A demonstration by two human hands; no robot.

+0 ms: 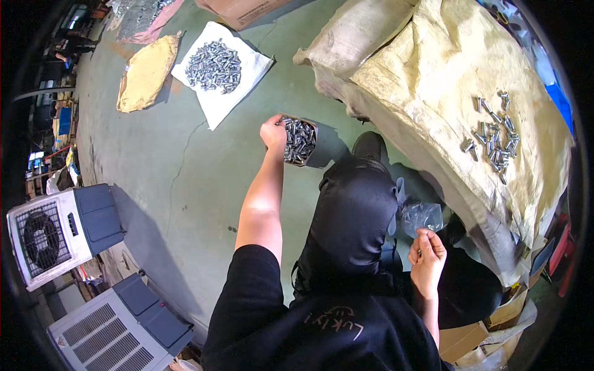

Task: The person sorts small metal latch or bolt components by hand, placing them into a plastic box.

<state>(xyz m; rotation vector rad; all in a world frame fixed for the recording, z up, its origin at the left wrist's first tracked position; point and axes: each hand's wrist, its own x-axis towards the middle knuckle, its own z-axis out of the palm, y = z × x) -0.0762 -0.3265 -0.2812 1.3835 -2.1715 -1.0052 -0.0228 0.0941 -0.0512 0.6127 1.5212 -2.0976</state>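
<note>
My left hand (273,132) reaches forward to an open box (317,145) on the floor, filled with shiny metal bolts (299,141). Its fingers curl over the box's left rim, and the fingertips are partly hidden there. Beside my right knee, my right hand (428,252) is closed, thumb and fingers pinching the edge of a clear plastic bag (422,218). The bag hangs out beyond the fingertips; whether it contains anything is hard to make out.
More bolts (495,139) lie loose on a cloth-covered surface (427,68) at the right. Ahead, a white sack (213,111) carries a bolt pile, beside a yellowish sack (147,73). A cardboard box (241,9) stands farther off. Two boxy machines (55,229) stand at the left.
</note>
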